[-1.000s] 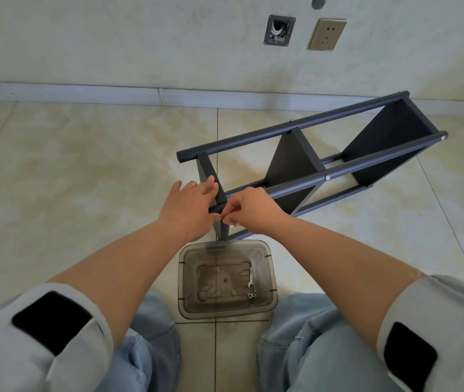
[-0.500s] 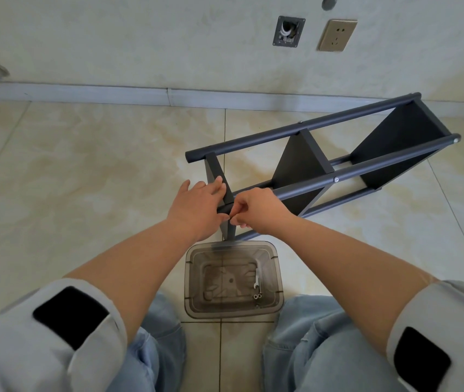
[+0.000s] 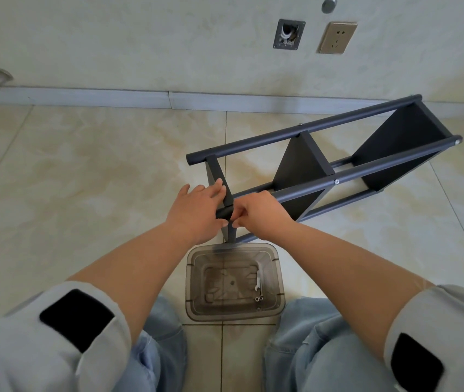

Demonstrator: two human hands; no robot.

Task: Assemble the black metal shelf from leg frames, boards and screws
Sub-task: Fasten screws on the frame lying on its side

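- I see one black shelf (image 3: 338, 168) lying on its side on the tiled floor, its long tubes running from the hands up toward the wall at the right.
- I count four long tubes: two on top and two lower ones, partly hidden.
- I count three boards standing on edge between them: the near board (image 3: 219, 182) at the hands, a middle board (image 3: 300, 171) and a far board (image 3: 403, 142).
- I can see two silver screw heads on the near top tube, one at the middle board (image 3: 337, 181) and one at the far tip (image 3: 457, 142).
- My left hand (image 3: 197, 213) wraps the near end of that tube, thumb under it, fingers extended against the near board.
- My right hand (image 3: 259, 213) is curled at the same tube end, fingertips pinching at the joint; whatever they hold is hidden.
- One clear plastic bin (image 3: 233, 281) sits on the floor between my knees, just below the shelf's near end, holding a small wrench (image 3: 257, 285) and a few small metal fasteners.
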